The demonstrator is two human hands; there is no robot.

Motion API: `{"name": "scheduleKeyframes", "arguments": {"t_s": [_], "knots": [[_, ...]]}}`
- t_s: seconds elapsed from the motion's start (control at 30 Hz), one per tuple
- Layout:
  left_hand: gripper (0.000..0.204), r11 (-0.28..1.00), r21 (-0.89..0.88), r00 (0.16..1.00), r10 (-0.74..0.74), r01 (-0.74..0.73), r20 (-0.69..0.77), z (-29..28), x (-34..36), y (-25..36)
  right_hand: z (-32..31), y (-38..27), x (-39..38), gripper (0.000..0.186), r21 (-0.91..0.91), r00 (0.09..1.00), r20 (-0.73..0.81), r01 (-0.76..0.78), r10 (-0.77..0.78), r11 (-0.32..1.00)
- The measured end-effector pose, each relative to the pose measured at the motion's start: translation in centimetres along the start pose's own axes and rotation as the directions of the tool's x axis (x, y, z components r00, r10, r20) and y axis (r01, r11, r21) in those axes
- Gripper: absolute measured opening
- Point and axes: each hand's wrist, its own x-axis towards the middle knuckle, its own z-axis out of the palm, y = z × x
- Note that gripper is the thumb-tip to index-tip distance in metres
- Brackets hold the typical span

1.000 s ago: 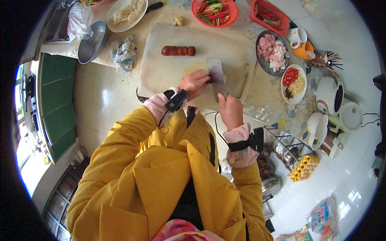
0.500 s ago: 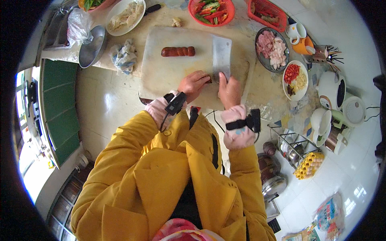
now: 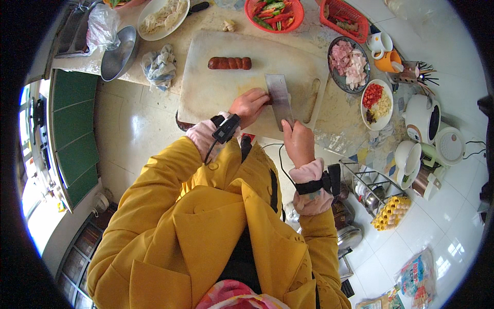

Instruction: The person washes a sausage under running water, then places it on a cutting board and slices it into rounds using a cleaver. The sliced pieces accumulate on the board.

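My right hand (image 3: 300,143) grips the handle of a cleaver (image 3: 279,97), whose broad blade points away from me over the cutting board (image 3: 206,92). Just left of the blade, my left hand (image 3: 250,107) has its fingers closed on a small reddish-brown piece of sausage at the board's near side. The fingers cover most of that piece. Farther up the board lies a thick reddish-brown length of sausage (image 3: 229,63) with several crosswise grooves, touched by neither hand.
Around the board are a crumpled cloth (image 3: 159,66), a metal bowl (image 3: 119,54), a plate of pale food (image 3: 182,18), a red basket of cut peppers (image 3: 295,21), a plate of sliced meat (image 3: 332,72) and a plate of chopped seasonings (image 3: 378,122). Mugs and a rice cooker (image 3: 419,118) stand at right.
My right hand has drawn the cleaver toward me, and its blade now tilts with the far end leftward, beside my left fingers. My left hand has barely moved.
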Motion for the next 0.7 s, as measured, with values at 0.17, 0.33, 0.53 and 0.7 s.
{"name": "scheduleKeyframes", "arguments": {"t_s": [0.17, 0.33, 0.53, 0.7], "knots": [[0.033, 1.000, -0.019, 0.999, 0.007, -0.006, 0.042, 0.0, 0.1, -0.4, 0.7, 0.0, 0.9, 0.046, -0.054, 1.000, 0.014, 0.017, -0.017, 0.998], [0.034, 1.000, -0.006, 0.999, 0.015, -0.015, 0.039, -0.1, 0.0, -0.6, 2.0, -0.6, 2.6, 0.040, -0.049, 1.000, 0.011, 0.003, -0.002, 0.999], [0.033, 1.000, -0.013, 1.000, 0.014, -0.013, 0.012, 0.1, -0.2, -0.5, 4.2, -1.3, 4.4, 0.044, -0.055, 0.999, -0.037, -0.032, 0.030, 0.998], [0.033, 0.999, -0.035, 0.999, 0.003, -0.002, 0.044, -0.1, -0.4, -0.4, 5.2, -1.6, 7.2, 0.050, 0.112, 0.983, -0.173, -0.044, 0.063, 0.993]]}}
